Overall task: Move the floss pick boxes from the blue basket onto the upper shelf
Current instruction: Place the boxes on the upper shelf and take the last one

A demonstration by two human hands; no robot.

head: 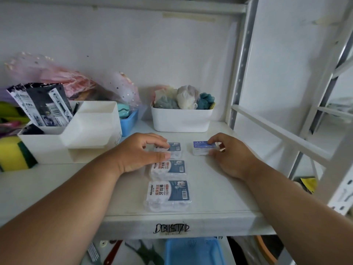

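Note:
Several clear floss pick boxes with blue-and-white labels lie on the white upper shelf [219,188]. Three form a column: the nearest box [168,195], a middle box [168,169] and a far box [174,149]. My left hand [141,152] pinches the far box between thumb and fingers. A separate floss pick box [203,148] lies to the right, and my right hand [229,155] grips its right end. The blue basket [193,251] shows below the shelf edge; its contents are not visible.
A white tub [181,119] of cloth bundles stands at the back. A white organiser [86,134] with dark packets and a small blue tray [129,119] sit at the left, beside a yellow-green sponge [15,152]. White shelf posts [240,73] rise at the right.

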